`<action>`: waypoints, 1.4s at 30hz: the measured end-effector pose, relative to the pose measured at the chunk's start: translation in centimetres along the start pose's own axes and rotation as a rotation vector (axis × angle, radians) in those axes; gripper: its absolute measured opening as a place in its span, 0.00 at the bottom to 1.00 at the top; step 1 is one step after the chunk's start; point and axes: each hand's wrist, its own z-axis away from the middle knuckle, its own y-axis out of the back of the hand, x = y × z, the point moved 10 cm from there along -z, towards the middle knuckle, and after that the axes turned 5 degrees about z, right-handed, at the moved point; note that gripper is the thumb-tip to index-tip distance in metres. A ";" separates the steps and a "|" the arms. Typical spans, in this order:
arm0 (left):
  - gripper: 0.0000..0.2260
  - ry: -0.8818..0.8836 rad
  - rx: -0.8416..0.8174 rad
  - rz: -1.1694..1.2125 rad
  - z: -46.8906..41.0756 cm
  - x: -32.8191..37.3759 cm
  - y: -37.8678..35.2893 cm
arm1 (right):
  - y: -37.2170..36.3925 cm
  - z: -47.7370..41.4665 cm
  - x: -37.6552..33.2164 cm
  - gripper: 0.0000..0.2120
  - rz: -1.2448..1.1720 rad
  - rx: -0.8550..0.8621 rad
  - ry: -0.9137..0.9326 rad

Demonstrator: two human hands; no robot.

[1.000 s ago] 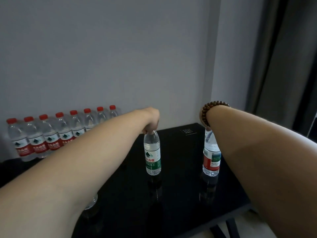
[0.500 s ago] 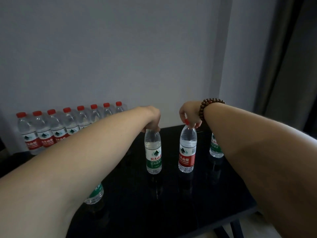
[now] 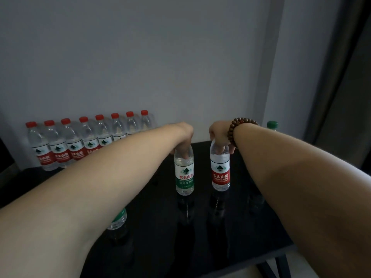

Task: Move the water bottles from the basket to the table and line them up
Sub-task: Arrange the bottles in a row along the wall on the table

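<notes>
My left hand (image 3: 183, 137) grips the top of a green-label water bottle (image 3: 184, 175) that stands upright on the glossy black table (image 3: 160, 247). Beside it, my right hand (image 3: 219, 135), with a bead bracelet on the wrist, grips the top of a red-label bottle (image 3: 220, 173), also upright on the table. Both caps are hidden by my fingers. A row of several red-capped bottles (image 3: 66, 145) lines the wall at the back left. One green-label bottle (image 3: 118, 219) shows under my left forearm. A green cap (image 3: 272, 124) peeks over my right forearm. The basket is out of sight.
A grey wall runs behind the table, with a dark curtain (image 3: 345, 77) at the right. The table's front right edge and a dark leg (image 3: 279, 265) show at the bottom right, above a pale floor.
The red-label bottle in my right hand has come left from the right side to stand next to the green-label one. My left hand stays on its bottle.
</notes>
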 end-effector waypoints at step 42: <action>0.34 -0.028 0.219 -0.082 -16.8 -15.4 1.7 | 0.9 -29.3 -16.7 0.30 -0.232 0.375 0.343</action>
